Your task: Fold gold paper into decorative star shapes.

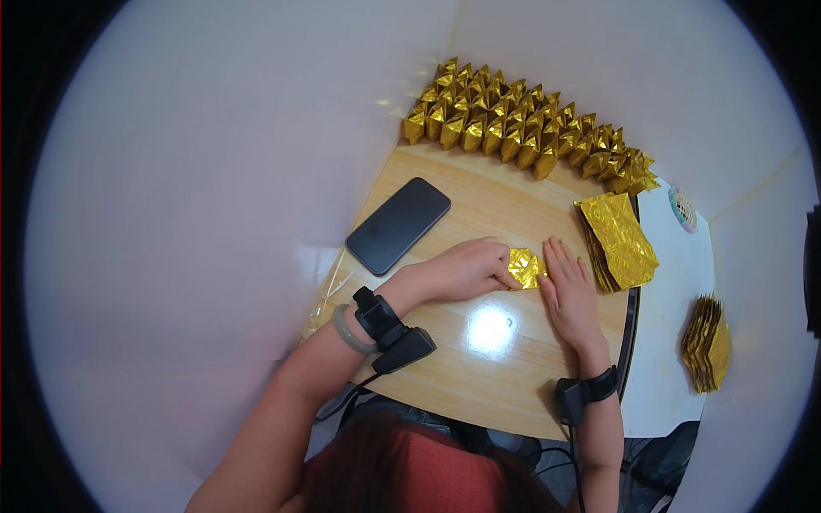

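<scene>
Lying on the worktop between the two hands, a small gold foil piece looks low and flat, without raised points, so it seems only partway shaped. The left hand is curled at its left edge, fingers touching the foil; whether the thumb pinches it from below I cannot tell. The right hand lies flat, fingers extended and close together, at its right edge.

Just right of the right hand sits a stack of gold sheets, apparently flat and unshaped, so plenty seems left to work. Farther right, on a white surface, stands a bundle of folded gold pieces, perhaps at an in-between stage. Beyond both hands, packed rows of pointed gold pieces look finished; their exact count is unclear. A dark phone lies beyond the left wrist, unused.
</scene>
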`<action>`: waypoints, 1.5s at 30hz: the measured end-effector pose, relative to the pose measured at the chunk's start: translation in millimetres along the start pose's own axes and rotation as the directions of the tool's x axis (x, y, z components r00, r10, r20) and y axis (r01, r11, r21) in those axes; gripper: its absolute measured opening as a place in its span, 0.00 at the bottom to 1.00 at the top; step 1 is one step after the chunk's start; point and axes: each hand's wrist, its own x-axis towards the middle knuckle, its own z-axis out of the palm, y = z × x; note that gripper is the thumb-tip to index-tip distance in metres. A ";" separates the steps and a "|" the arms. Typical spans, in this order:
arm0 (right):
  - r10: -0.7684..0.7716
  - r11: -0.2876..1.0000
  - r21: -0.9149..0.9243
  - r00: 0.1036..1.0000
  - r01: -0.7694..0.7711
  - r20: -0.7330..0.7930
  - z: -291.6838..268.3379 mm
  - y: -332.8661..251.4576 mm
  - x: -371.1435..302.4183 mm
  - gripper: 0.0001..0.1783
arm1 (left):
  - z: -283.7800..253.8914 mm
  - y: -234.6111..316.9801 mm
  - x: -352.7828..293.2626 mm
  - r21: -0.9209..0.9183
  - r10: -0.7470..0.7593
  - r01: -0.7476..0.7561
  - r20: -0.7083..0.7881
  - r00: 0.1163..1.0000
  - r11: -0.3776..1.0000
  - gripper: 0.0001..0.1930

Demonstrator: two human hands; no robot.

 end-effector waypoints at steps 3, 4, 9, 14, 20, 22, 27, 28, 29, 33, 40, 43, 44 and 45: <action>0.025 0.998 0.068 0.990 -0.016 -0.139 0.9 8.3 -1.7 0.24 | 0.5 -0.4 2.1 -0.024 -0.057 0.057 0.029 0.998 0.998 0.09; 0.019 0.998 0.068 0.990 -0.009 -0.139 -1.2 5.5 -0.2 0.24 | -0.2 -1.2 2.1 -0.136 -0.132 0.125 -0.045 0.990 0.983 0.10; 0.035 0.989 0.145 0.984 -0.009 -0.173 -9.3 -11.6 2.0 0.18 | -4.8 -3.0 -0.2 -0.039 -0.186 0.182 -0.219 0.958 0.982 0.15; 0.090 0.989 0.131 0.981 -0.068 -0.172 -11.1 -19.3 -0.4 0.20 | -6.1 -5.2 -3.4 0.139 -0.198 0.232 -0.225 0.954 0.963 0.20; 0.156 0.967 0.221 0.981 -0.127 -0.118 -10.2 -26.5 -2.9 0.23 | -8.5 -5.4 -4.1 0.111 -0.207 0.224 -0.151 0.967 0.968 0.18; 0.161 0.951 0.279 0.983 -0.130 -0.091 -8.2 -25.0 -3.3 0.25 | -9.1 -7.1 -3.4 0.100 -0.203 0.216 -0.126 0.971 0.971 0.18; 0.185 0.936 0.315 0.981 -0.157 -0.059 -7.8 -23.4 -4.1 0.26 | -11.0 -3.5 -2.0 0.057 -0.234 0.238 -0.069 0.970 0.970 0.19; 0.197 0.931 0.322 0.980 -0.174 -0.038 -8.0 -23.3 -4.2 0.26 | -8.5 -4.0 -3.0 0.053 -0.219 0.226 -0.115 0.969 0.973 0.20; 0.197 0.931 0.321 0.980 -0.175 -0.038 -8.6 -23.4 -4.1 0.26 | -6.7 -4.7 -3.7 0.050 -0.204 0.214 -0.160 0.966 0.975 0.20; 0.247 0.875 0.420 0.968 -0.239 0.036 -9.6 -21.9 -2.7 0.20 | -5.4 -7.4 -5.9 0.068 -0.186 0.199 -0.161 0.969 0.978 0.19; 0.113 0.872 0.481 0.915 0.096 -0.387 -6.9 -25.1 -0.1 0.10 | -12.4 -6.8 1.7 -0.058 -0.101 0.089 -0.278 0.955 0.994 0.10; 0.006 0.965 0.241 0.910 0.104 -0.415 -13.1 -21.8 3.1 0.11 | -11.5 -10.3 0.5 0.067 0.037 -0.016 -0.330 0.943 0.998 0.07; 0.009 0.966 0.240 0.910 0.100 -0.414 -11.0 -17.1 1.6 0.11 | -10.9 -9.7 1.4 0.136 0.082 -0.041 -0.317 0.945 0.990 0.06; 0.020 0.974 0.215 0.928 0.065 -0.372 -6.0 -11.2 0.2 0.11 | -9.2 -8.2 0.7 0.133 0.083 -0.043 -0.316 0.945 0.990 0.06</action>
